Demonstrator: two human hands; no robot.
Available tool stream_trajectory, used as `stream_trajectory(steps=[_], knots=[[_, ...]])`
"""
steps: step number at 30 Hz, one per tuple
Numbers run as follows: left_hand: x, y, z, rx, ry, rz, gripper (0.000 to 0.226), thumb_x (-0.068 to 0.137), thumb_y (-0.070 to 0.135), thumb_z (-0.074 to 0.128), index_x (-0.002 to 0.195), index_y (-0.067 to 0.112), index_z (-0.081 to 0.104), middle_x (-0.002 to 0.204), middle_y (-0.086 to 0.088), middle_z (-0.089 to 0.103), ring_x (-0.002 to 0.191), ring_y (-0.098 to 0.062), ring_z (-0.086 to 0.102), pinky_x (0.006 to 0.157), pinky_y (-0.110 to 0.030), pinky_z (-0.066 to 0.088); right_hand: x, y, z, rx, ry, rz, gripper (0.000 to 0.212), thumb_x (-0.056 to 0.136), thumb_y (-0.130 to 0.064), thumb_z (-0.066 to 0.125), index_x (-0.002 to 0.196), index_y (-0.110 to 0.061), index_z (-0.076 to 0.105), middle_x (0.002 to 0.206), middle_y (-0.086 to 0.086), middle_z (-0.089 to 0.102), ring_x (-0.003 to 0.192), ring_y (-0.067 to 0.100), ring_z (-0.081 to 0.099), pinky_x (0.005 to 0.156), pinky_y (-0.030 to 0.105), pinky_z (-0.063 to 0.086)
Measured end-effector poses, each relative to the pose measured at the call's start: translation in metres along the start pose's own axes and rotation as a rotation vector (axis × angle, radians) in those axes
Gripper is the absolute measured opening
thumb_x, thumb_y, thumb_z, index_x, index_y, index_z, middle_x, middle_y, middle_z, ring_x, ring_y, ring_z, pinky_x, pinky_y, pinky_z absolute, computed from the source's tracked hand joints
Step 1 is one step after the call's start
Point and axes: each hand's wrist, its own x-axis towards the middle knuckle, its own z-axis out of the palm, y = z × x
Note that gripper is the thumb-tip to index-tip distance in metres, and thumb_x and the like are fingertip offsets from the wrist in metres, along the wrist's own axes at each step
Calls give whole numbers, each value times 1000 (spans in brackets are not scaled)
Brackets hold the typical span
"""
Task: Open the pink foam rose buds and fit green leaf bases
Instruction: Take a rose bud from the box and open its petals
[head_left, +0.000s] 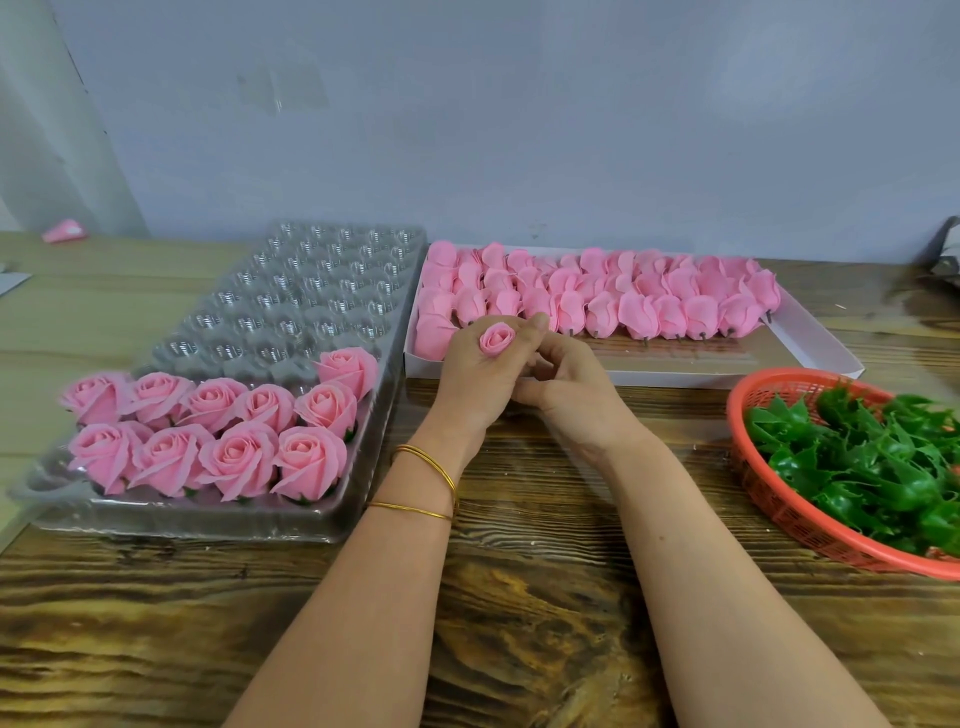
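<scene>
Item: pink foam bud (497, 339), frame centre; your left hand (480, 382) pinched it, right hand (563, 387) curled beside. Likely light, crushable; hold its base.

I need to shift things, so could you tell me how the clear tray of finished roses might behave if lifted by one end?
The clear tray looks like thin moulded plastic, so it would probably flex. The roses fill only its near end, so weight likely sits there. They seem to rest loosely and might tip out.
</scene>
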Motion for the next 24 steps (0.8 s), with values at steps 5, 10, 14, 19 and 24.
stream_trajectory(steps=[5,10,14,19,24], knots=[[-1,0,1,-18,22,-28,30,93,32,63,64,24,64,51,8,61,52,-5,62,54,-16,50,1,0,-1,-53,29,-6,48,73,19,65,112,-9,65,102,30,67,101,45,65,94,61,50],[-2,1,2,-7,27,-41,41,93,38,61,54,28,61,50,7,59,55,-7,63,56,-17,52,1,-1,0,-142,71,-7,40,75,15,70,103,-13,62,88,11,69,84,25,68,86,54,56],[-2,1,2,-7,-5,-22,26,88,39,66,62,35,70,57,9,64,62,-6,65,60,-20,52,1,-1,-1,-146,67,-25,42,78,13,68,115,-6,62,103,25,69,98,40,66,87,56,54],[-1,2,1,-17,-14,-29,18,77,47,70,72,30,73,71,1,71,73,-16,69,67,-30,55,0,-1,-2,-67,4,-19,44,80,16,62,114,-11,65,94,12,72,93,31,68,91,52,55],[-3,5,-1,-25,-25,-20,17,84,36,69,70,28,73,64,2,69,64,-10,68,59,-21,53,0,1,-2,-14,-25,-20,41,79,11,62,113,-11,67,103,17,71,107,43,63,99,56,49]])
